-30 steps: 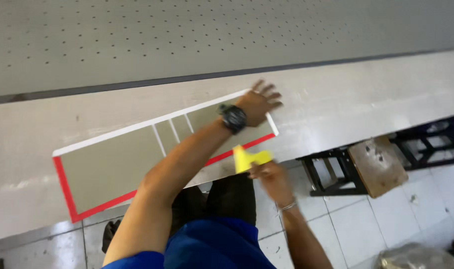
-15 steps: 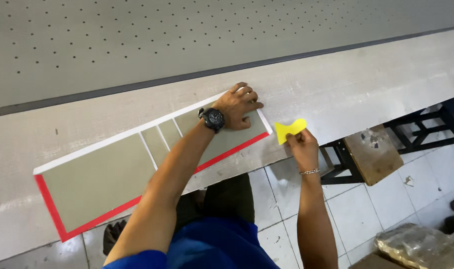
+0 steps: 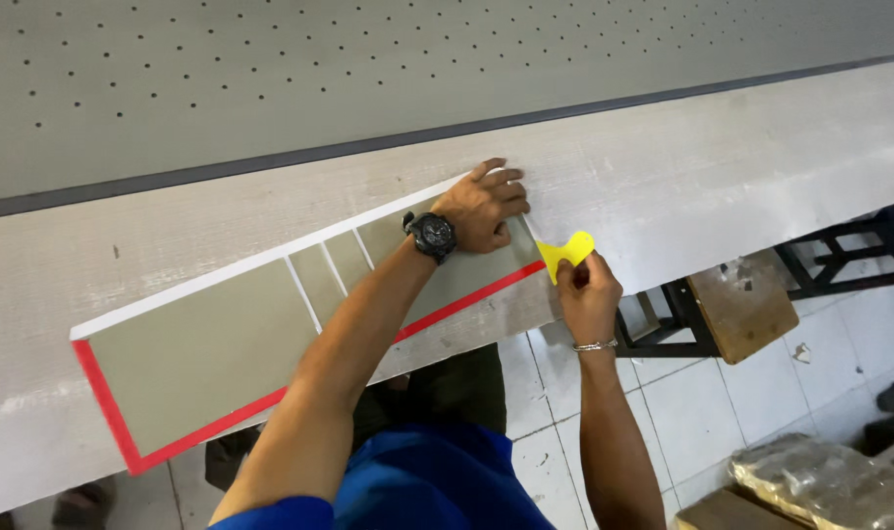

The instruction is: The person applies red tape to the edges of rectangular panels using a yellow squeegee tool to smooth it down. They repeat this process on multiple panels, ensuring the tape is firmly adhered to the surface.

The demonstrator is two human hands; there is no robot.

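My left hand (image 3: 481,208) covered the grey panel's (image 3: 211,344) far corner. The frame's edge cut the wrapped bundle (image 3: 830,486) and the stool (image 3: 736,309) partly under the table (image 3: 712,167).

The person wears a bright blue short-sleeved top (image 3: 422,486) and dark trousers (image 3: 437,388). On the left wrist sits a chunky black watch (image 3: 431,235) with a round dial and wide strap — on the right wrist, a thin silver-coloured bracelet (image 3: 595,345). Both forearms are bare below the sleeves — no gloves.
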